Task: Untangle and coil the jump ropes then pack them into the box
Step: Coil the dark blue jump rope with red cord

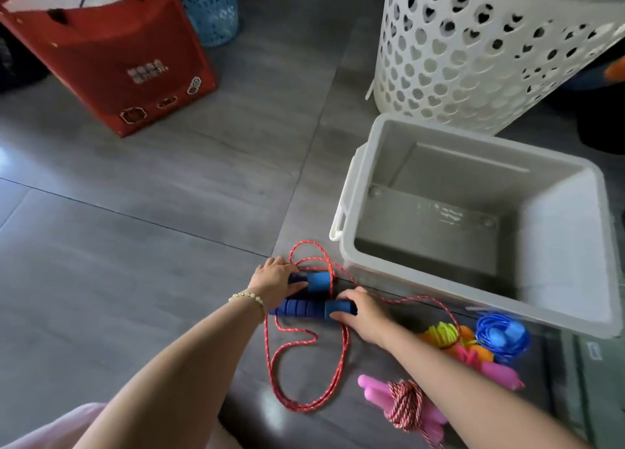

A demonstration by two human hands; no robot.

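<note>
Your left hand [277, 277] is clenched around the near end of the upper blue handle [319, 281], thumb laid over the foam, with a bead bracelet [247, 296] on the wrist. Just beside it, your right hand [363, 313] grasps the end of the lower blue handle [301, 308], fingers on top and thumb beneath. The two handles lie close together on the floor [152, 228], roughly parallel. The red rope [306, 364] loops loosely around both hands, one bend beyond your left fingers and a long loop trailing back toward your body, with strands crossing between the handles. Just past your right hand stands the box [554, 239], open, with one red strand running along its foot. Under your right forearm lie a coiled blue rope [502, 335], a yellow and orange bundle [443, 335] and a pink-handled rope [406, 404], partly hidden by the arm. Farther off stand a white basket [473, 49], a red bag [111, 52] and a blue basket [211, 8], all cut off at the frame's edge.
</note>
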